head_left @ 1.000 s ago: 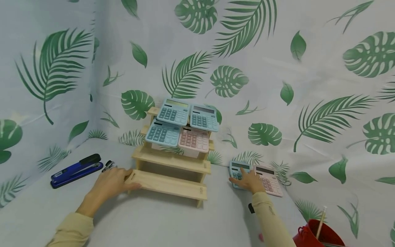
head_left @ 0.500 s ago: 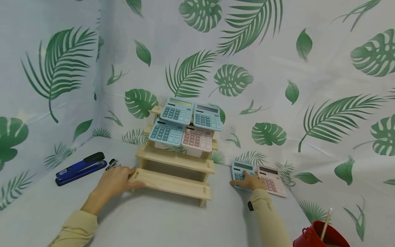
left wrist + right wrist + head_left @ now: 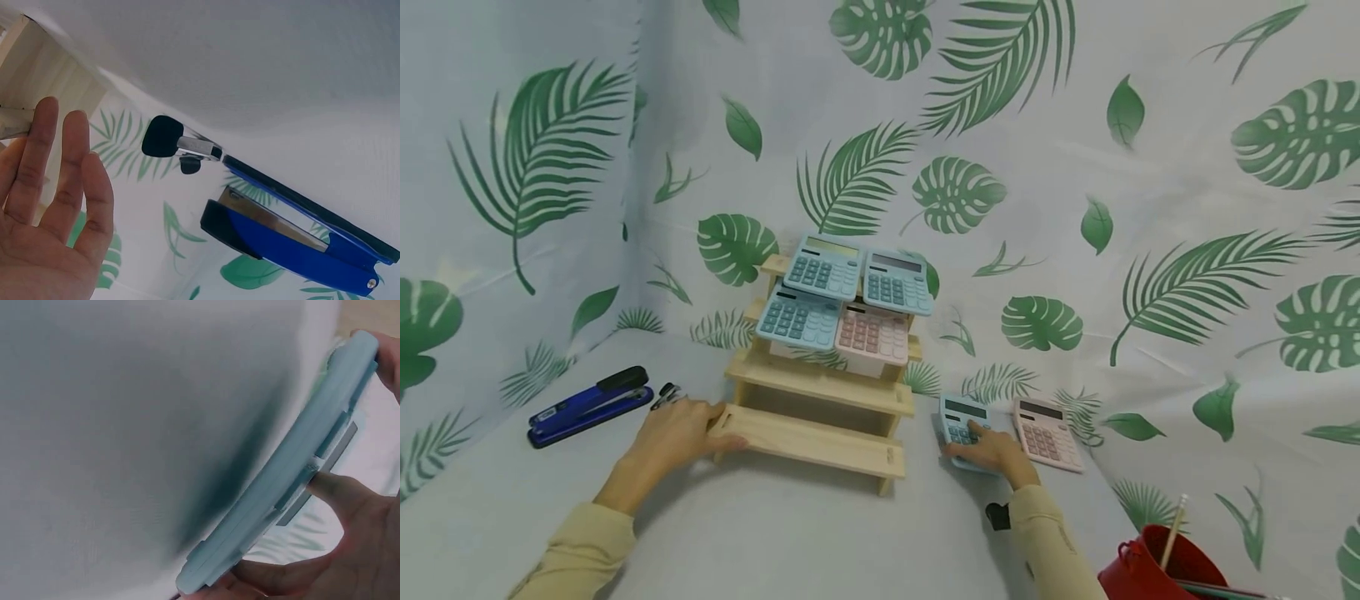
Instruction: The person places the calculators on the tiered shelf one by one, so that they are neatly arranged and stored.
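Observation:
My left hand (image 3: 679, 429) rests on the left end of the lowest step of a stepped wooden stand (image 3: 820, 400), thumb on the step; in the left wrist view its fingers (image 3: 56, 181) are straight. Three blue calculators and a pink one (image 3: 872, 333) lie on the stand's upper steps. My right hand (image 3: 988, 454) grips a blue calculator (image 3: 957, 419) on the table just right of the stand. In the right wrist view that calculator (image 3: 294, 462) is seen edge-on with fingers (image 3: 334, 487) curled round it. A pink calculator (image 3: 1047, 433) lies apart to its right.
A blue stapler (image 3: 587, 404) and a small black clip (image 3: 664, 394) lie left of my left hand, also in the left wrist view as stapler (image 3: 294, 237) and clip (image 3: 172, 140). A red bucket (image 3: 1157, 571) with a pencil stands at the front right. Leaf-print cloth walls close the back and sides.
My right hand has drawn the blue calculator left and nearer, away from the pink one, toward the stand. The left hand has stayed on the stand.

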The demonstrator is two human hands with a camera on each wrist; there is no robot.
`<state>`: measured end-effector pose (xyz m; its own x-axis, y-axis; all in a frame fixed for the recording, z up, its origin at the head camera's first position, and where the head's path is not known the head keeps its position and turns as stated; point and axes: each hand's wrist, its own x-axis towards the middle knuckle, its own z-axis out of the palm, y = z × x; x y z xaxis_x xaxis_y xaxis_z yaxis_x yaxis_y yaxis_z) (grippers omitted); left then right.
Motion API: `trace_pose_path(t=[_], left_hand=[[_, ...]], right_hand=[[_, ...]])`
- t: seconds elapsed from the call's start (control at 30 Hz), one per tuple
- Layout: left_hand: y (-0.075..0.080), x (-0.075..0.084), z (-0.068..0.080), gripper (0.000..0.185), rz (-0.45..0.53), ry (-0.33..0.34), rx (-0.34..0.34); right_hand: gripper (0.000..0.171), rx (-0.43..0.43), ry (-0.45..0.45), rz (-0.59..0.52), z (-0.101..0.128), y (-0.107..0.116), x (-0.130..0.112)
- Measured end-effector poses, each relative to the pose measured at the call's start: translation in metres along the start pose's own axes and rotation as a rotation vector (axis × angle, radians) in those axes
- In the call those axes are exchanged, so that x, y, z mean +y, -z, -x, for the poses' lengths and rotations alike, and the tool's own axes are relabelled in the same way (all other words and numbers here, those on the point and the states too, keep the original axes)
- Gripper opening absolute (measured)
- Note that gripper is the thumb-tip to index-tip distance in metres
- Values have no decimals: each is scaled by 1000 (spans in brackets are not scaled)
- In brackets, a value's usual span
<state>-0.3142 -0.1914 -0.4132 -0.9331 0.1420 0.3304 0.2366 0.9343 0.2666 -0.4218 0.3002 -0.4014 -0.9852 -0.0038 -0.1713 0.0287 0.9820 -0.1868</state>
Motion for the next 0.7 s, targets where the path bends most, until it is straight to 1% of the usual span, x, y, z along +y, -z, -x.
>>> trace_pose_path(t=[0.07, 0.2, 0.33, 0.53, 0.6, 0.7], left_hand=[[-1, -1, 1, 69, -2, -2, 0], [-1, -1, 1, 67, -9, -10, 8], [-1, -2, 1, 67, -5, 0, 0], [-2, -3, 1, 73, -11, 0, -11], [-2, -2, 1, 74, -9, -4, -10], [-3, -2, 1, 70, -4, -4, -8]], right_hand=[[99, 21, 21, -33, 8, 0, -2], [99, 83, 75, -86, 30, 8, -5], [95, 127, 144, -96, 57, 18, -13], [88, 192, 275, -50, 97, 34, -44], [87, 209, 318, -26, 106, 37, -56], [86, 220, 371, -1, 114, 37, -73]])
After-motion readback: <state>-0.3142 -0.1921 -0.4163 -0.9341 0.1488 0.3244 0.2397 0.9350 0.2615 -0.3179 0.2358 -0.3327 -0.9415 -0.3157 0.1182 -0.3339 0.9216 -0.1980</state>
